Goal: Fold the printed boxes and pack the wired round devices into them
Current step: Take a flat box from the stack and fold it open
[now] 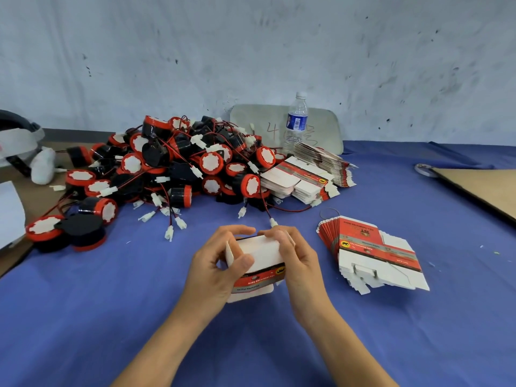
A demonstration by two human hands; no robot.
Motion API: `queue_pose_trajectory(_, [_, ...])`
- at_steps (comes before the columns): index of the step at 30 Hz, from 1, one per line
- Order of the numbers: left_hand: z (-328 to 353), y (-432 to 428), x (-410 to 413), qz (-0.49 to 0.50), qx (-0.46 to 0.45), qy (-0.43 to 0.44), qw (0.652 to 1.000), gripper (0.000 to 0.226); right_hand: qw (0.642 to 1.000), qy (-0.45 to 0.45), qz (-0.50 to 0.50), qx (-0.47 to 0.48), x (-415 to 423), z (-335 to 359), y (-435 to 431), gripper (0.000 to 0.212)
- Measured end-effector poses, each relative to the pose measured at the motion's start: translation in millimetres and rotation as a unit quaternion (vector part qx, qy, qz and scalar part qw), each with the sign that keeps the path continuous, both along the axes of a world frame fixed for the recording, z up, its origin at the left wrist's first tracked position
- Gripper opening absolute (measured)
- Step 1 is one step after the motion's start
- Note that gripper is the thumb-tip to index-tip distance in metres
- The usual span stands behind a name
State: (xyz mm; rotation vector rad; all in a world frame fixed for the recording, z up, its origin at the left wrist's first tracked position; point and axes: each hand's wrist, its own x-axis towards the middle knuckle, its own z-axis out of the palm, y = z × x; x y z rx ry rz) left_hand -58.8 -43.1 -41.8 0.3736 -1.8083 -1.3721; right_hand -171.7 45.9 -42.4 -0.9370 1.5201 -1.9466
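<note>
Box (258,263) between both hands

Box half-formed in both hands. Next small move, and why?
Likely tuck the white flap into the box: the left hand and right hand both grip it, and that end looks not yet closed.

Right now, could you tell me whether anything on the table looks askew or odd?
Nothing looks damaged. The wired round devices lie in a tangled heap, with connectors trailing onto the blue cloth, and the flat box stack beside the water bottle leans in a slanted fan. The left hand and right hand grip a printed box.
</note>
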Motion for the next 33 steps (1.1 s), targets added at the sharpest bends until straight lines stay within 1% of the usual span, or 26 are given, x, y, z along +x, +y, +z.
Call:
queue_pose_trajectory(2, [-3,-1,0,-0.001,0.004,-0.001,1.000,0.045,1.000,-0.001,-0.001,0.029,-1,-2,0,0.034])
queue_pose_trajectory(4, [-5,-3,0,0.003,0.017,0.002,1.000,0.064,0.998,0.007,-0.027,0.051,-3,-4,0,0.016])
queue_pose_trajectory(5, [-6,-3,0,0.002,0.012,0.002,1.000,0.070,0.997,0.021,-0.052,0.058,-3,-2,0,0.009])
queue_pose_trajectory(6, [-6,-3,0,0.000,0.005,0.000,1.000,0.073,0.996,0.033,-0.071,0.051,-4,-2,1,0.010])
queue_pose_trajectory(8, [-5,-1,0,0.007,-0.001,-0.012,1.000,0.066,0.994,0.039,-0.098,0.018,-4,0,2,0.024])
queue_pose_trajectory(10, [-2,1,0,0.016,0.012,-0.030,0.999,0.056,0.991,0.063,-0.114,-0.009,-4,1,3,0.029])
queue_pose_trajectory(13, [1,-1,-1,0.013,0.055,-0.043,0.997,0.041,0.988,0.106,-0.109,-0.014,-3,1,3,0.024])
queue_pose_trajectory(16, [0,-5,-2,-0.002,0.097,-0.066,0.993,0.044,0.985,0.148,-0.091,-0.021,-3,1,4,0.023])
queue_pose_trajectory(17, [0,-5,-2,-0.006,0.103,-0.073,0.992,0.040,0.983,0.160,-0.090,-0.023,-3,2,4,0.019])
queue_pose_trajectory(19, [-1,-6,-1,-0.012,0.110,-0.081,0.991,0.019,0.978,0.186,-0.095,-0.023,-3,4,4,0.009])
queue_pose_trajectory(20, [-1,-6,-1,-0.015,0.117,-0.082,0.990,0.011,0.974,0.200,-0.100,-0.022,-4,3,4,0.018])
queue_pose_trajectory(22, [-3,-9,-1,-0.019,0.125,-0.084,0.988,0.024,0.971,0.217,-0.094,-0.017,-5,0,3,0.040])
queue_pose_trajectory(23, [-4,-10,-1,-0.019,0.127,-0.087,0.988,0.030,0.969,0.229,-0.089,-0.014,-5,-2,2,0.046])
queue_pose_trajectory(27, [-2,-10,0,-0.022,0.129,-0.092,0.987,0.037,0.947,0.310,-0.074,0.029,-1,-8,0,0.056])
queue_pose_trajectory(28, [-2,-10,0,-0.017,0.126,-0.093,0.987,0.040,0.951,0.298,-0.070,0.045,1,-8,-1,0.051])
queue_pose_trajectory(30, [-2,-9,0,0.002,0.126,-0.096,0.987,0.044,0.974,0.214,-0.050,0.058,3,-6,-2,0.027])
queue_pose_trajectory(31, [-3,-9,0,0.008,0.128,-0.100,0.987,0.043,0.984,0.167,-0.038,0.057,4,-6,-2,0.017])
queue_pose_trajectory(33, [-4,-10,0,0.002,0.138,-0.116,0.984,0.036,0.993,0.102,-0.030,0.050,4,-7,-1,0.006])
